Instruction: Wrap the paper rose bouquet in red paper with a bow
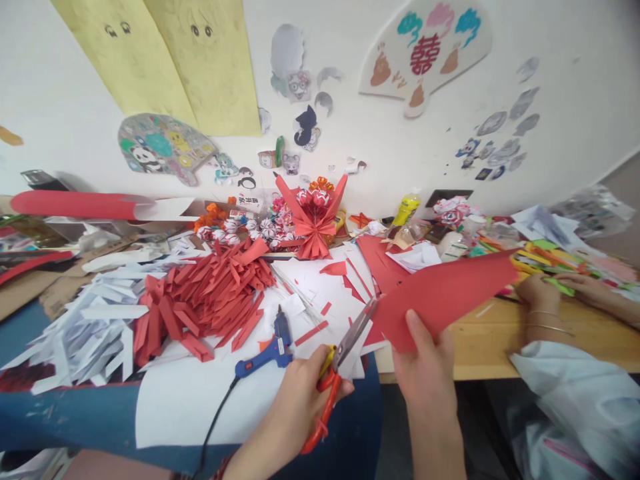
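My left hand (301, 395) is closed on a pair of scissors (327, 410) with red and yellow handles. Their blades meet the left end of a large piece of red paper (445, 293). That paper, held up above the table, is pinched by my right hand (425, 363), thumb on the near face and fingers behind. Just left of the scissors lies a blue hot glue gun (273, 348), its cord running down toward me. A white paper sheet (200, 407) is spread under the glue gun.
Heaps of folded red paper strips (200, 300) and white paper strips (95, 320) lie at left. A red paper figure (315, 230) stands near the wall, with a yellow bottle (407, 208) to its right. A co-worker's hands (543, 300) handle colourful strips on the right.
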`<state>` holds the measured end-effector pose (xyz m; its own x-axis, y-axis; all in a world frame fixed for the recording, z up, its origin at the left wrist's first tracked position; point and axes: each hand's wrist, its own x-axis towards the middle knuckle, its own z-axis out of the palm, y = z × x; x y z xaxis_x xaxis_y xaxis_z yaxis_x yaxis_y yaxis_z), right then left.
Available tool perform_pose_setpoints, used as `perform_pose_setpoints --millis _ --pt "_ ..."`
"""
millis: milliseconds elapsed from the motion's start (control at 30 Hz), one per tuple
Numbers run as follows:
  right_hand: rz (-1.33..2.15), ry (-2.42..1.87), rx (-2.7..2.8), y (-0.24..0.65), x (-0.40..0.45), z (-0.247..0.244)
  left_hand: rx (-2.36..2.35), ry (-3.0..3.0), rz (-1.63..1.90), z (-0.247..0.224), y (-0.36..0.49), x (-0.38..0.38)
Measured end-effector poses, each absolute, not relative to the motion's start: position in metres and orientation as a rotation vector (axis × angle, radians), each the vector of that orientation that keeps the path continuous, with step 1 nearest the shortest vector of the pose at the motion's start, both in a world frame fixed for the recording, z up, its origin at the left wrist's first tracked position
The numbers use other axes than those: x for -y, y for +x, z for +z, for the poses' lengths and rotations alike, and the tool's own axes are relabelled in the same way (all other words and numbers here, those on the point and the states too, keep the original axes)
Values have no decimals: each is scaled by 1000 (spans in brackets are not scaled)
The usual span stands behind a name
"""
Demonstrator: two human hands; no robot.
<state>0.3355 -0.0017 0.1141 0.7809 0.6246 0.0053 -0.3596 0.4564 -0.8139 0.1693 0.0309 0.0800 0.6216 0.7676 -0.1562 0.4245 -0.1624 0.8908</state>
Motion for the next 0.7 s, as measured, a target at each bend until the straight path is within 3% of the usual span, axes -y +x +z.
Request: perform_pose_setpoints --millis 700 --pt "601 -990 313 336 3 113 -978 1778 461 79 170 -29"
